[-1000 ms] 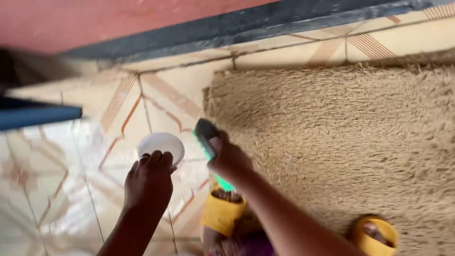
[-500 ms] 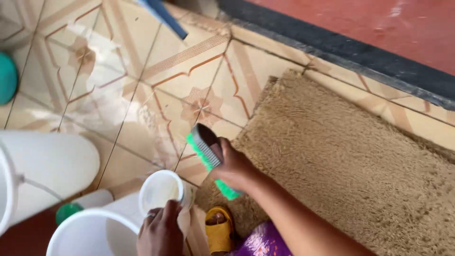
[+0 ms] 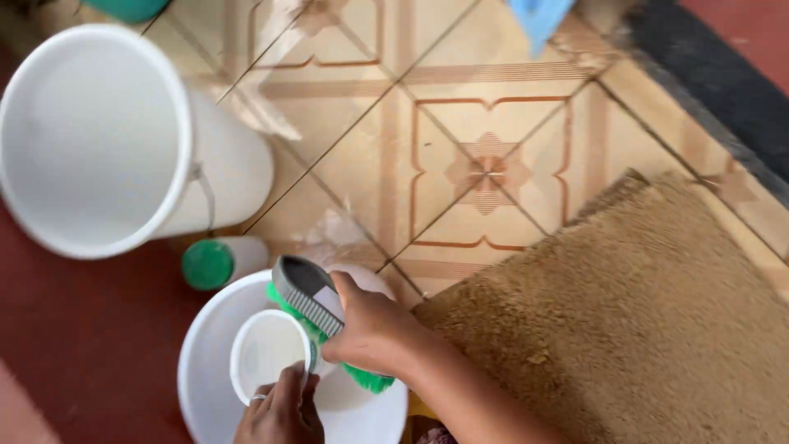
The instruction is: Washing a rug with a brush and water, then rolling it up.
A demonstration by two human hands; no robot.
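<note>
We keep the right hand [image 3: 374, 329] clamped on the green scrub brush [image 3: 316, 308] above the white bucket [image 3: 205, 362] at the rug's [image 3: 641, 329] left edge, left hand [image 3: 279, 415] gripping the small white cup [image 3: 267, 353], tipped gently to avoid spills.

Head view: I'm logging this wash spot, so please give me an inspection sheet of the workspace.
Surface: patterned tiled floor, wet-looking sheen in places.
Job's things: green-bristled scrub brush and small white cup, both over a white bucket; tan shaggy rug alongside.
Clutter: second white bucket; green-capped bottle lying on its side.
Grippers: right hand grips the brush; left hand holds the cup, fingers on its rim.
Cables: nothing seen.
Surroundings: dark border strip; blue object at top edge.
</note>
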